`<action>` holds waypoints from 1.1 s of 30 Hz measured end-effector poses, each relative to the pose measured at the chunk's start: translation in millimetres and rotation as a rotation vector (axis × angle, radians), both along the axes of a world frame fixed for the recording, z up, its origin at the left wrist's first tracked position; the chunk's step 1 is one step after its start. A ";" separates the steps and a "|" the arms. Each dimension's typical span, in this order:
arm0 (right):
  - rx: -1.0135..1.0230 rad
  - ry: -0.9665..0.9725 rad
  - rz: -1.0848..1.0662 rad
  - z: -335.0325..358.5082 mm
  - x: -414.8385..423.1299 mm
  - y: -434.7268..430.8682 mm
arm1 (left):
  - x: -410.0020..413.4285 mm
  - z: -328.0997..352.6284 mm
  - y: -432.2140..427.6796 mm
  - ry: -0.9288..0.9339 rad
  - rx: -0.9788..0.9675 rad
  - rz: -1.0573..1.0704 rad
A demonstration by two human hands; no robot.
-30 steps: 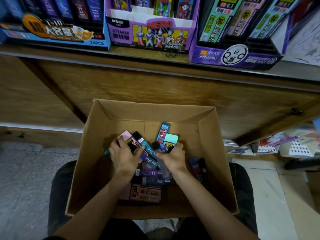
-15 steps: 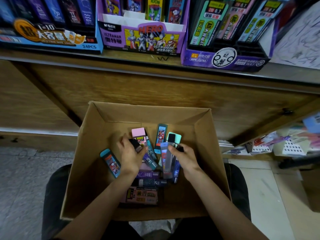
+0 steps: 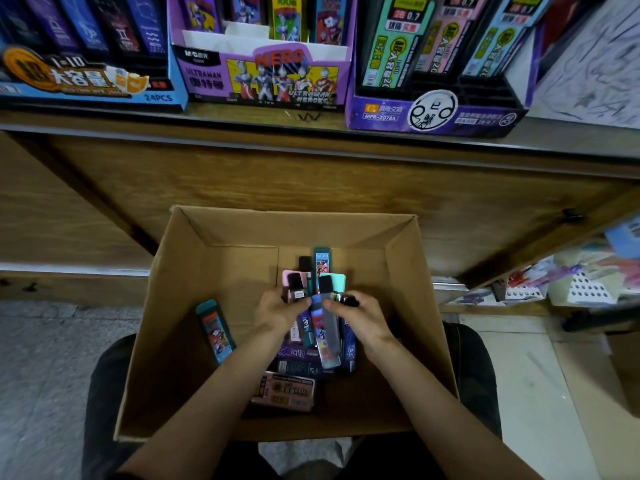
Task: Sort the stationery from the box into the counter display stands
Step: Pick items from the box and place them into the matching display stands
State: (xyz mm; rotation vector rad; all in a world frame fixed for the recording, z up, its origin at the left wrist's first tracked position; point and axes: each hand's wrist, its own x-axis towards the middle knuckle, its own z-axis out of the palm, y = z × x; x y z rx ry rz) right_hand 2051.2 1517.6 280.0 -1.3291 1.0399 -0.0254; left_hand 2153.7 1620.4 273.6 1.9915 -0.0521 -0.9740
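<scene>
**A:** Where are the hands?

**B:** Both are in the box [image 3: 166, 341]. The left hand [image 3: 280, 311] grips a few cases [image 3: 294, 287], a pink one foremost. The right hand [image 3: 360, 318] pinches a grey case [image 3: 330, 327], with a mint case [image 3: 336, 282] behind it.

**A:** What has changed?

**B:** The hands have drawn closer, so the two bundles nearly touch.

**A:** And the teal case [image 3: 214, 332]?

**B:** It still lies flat, left of the left hand. The stands [image 3: 263, 81] are on the counter [image 3: 259, 116], well beyond the fingertips.
</scene>
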 end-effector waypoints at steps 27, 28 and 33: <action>0.187 -0.203 -0.209 17.9 16.6 5.3 | -7.0 25.1 3.3 0.193 -0.321 -0.131; 0.187 -0.209 -0.204 17.7 17.1 7.1 | -5.6 23.4 3.9 0.201 -0.320 -0.126; 0.403 -0.308 -0.218 18.9 14.3 5.8 | 1.2 14.7 11.1 0.204 -0.277 -0.111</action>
